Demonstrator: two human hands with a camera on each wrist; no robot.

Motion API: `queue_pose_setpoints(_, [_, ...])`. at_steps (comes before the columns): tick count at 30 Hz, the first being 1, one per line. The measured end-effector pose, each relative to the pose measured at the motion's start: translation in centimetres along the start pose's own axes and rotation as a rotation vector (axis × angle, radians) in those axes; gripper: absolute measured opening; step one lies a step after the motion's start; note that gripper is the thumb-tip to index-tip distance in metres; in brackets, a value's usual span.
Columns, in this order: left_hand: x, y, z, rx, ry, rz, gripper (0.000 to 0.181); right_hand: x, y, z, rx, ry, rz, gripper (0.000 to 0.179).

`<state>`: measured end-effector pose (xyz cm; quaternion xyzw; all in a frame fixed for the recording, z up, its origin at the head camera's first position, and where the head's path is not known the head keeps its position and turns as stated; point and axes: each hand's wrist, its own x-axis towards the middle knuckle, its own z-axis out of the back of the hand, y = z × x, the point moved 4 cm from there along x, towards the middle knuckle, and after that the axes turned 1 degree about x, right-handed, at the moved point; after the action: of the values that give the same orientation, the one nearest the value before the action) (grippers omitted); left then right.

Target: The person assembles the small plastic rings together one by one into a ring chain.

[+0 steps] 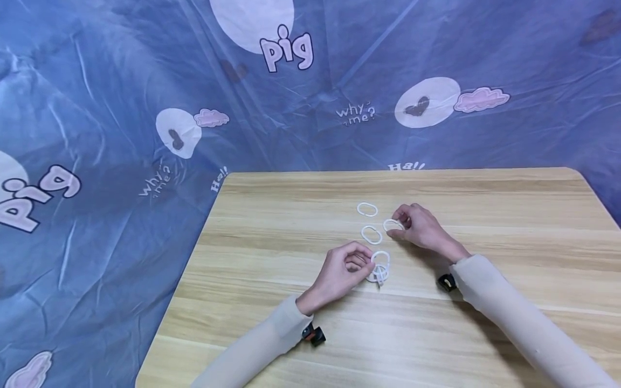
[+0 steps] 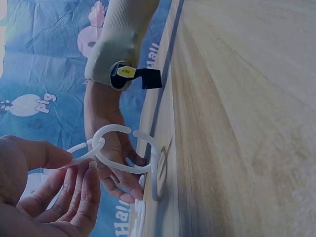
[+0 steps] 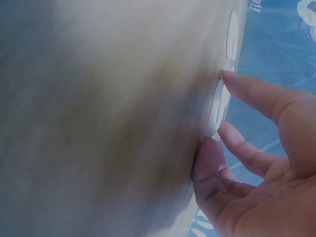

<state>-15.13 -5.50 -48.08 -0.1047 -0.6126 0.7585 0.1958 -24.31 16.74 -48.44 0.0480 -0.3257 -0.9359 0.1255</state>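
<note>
My left hand [image 1: 341, 273] pinches a white plastic ring between thumb and fingertips. In the left wrist view this ring is hooked into other open-ended white rings [image 2: 122, 168], forming a short chain held at the wood table. How many links it has is hard to tell. Further right, my right hand [image 1: 421, 226] has its thumb and fingers about a separate white ring [image 1: 385, 222]. The right wrist view shows that ring [image 3: 216, 111] low against the tabletop, thumb at one end and fingertips at the other. Some fingers hide part of it.
Two loose white oval rings lie between and beyond the hands, a farther ring [image 1: 363, 203] and a nearer ring [image 1: 363, 234]. They rest flat on the wooden table [image 1: 271, 215]. A blue printed cloth [image 1: 291, 118] hangs behind the table and along its left side.
</note>
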Motion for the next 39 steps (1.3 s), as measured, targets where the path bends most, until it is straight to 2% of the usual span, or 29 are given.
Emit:
queue_pose_setpoints(8, [-0.2,0.1,-0.3,-0.001,-0.005,0.012,0.016,-0.3,-0.1,-0.2,0.034,-0.009,0.042,0.04])
queue_pose_setpoints(13, [-0.4,0.2,-0.3,0.002,-0.007,0.011,0.018,-0.6,0.0,-0.3,0.019,0.003,0.08,0.041])
queue_pose_setpoints(25, [-0.5,0.4,-0.3,-0.008,-0.015,0.001,0.021,-1.0,-0.2,-0.5,0.077,0.029,0.078,0.026])
queue_pose_setpoints(33, [-0.3,0.5,-0.2,-0.004,-0.022,0.004,0.019,-1.4,-0.3,-0.2,0.129,0.022,0.097,0.003])
queue_pose_setpoints(39, [-0.3,0.7,-0.1,-0.015,-0.027,0.007,0.018,-1.9,-0.3,0.2,0.129,0.031,0.092,0.006])
